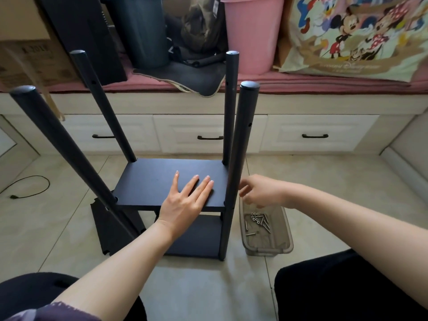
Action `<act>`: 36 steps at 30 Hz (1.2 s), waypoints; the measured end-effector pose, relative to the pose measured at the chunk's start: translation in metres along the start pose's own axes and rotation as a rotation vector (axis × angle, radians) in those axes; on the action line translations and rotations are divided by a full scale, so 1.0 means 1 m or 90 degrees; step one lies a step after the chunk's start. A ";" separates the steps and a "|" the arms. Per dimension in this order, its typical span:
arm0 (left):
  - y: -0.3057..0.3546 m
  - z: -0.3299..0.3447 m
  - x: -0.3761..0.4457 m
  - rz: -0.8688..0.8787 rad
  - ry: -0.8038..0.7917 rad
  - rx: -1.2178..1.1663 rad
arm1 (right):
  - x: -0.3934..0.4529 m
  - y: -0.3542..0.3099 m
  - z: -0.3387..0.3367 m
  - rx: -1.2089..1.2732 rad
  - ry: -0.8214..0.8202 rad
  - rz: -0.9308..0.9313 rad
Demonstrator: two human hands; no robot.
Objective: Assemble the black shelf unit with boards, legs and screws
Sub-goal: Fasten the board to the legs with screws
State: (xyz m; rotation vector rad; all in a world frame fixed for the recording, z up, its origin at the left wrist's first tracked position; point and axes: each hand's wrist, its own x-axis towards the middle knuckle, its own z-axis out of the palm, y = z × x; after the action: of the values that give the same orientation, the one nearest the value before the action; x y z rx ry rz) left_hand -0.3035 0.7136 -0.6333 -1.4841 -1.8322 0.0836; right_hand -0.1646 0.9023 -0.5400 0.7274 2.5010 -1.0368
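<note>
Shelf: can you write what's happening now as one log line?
step: fixing board | left hand: flat on board | right hand: curled beside leg, over screw tub | legs: four up

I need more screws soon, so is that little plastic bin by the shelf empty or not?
Not empty. The clear bin on the floor holds several silver screws loose on its bottom.
</note>
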 end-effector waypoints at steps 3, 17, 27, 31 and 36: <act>0.001 0.002 -0.003 0.006 0.025 0.001 | 0.014 0.015 -0.001 0.200 0.008 0.082; 0.037 -0.028 0.016 -0.062 -0.230 -0.328 | 0.031 -0.017 0.009 0.411 -0.067 0.070; 0.038 -0.030 0.026 -0.185 -0.278 -0.374 | 0.031 -0.021 0.007 0.372 -0.068 0.101; 0.036 -0.030 0.026 -0.192 -0.283 -0.382 | 0.032 -0.022 0.006 0.386 -0.033 0.102; 0.033 -0.027 0.023 -0.132 -0.263 -0.354 | 0.034 -0.021 0.006 0.398 -0.013 0.108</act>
State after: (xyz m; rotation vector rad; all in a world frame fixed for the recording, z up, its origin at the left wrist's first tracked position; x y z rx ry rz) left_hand -0.2621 0.7335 -0.6189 -1.7228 -2.4761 -0.2605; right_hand -0.2040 0.8966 -0.5485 1.0620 2.0415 -1.7655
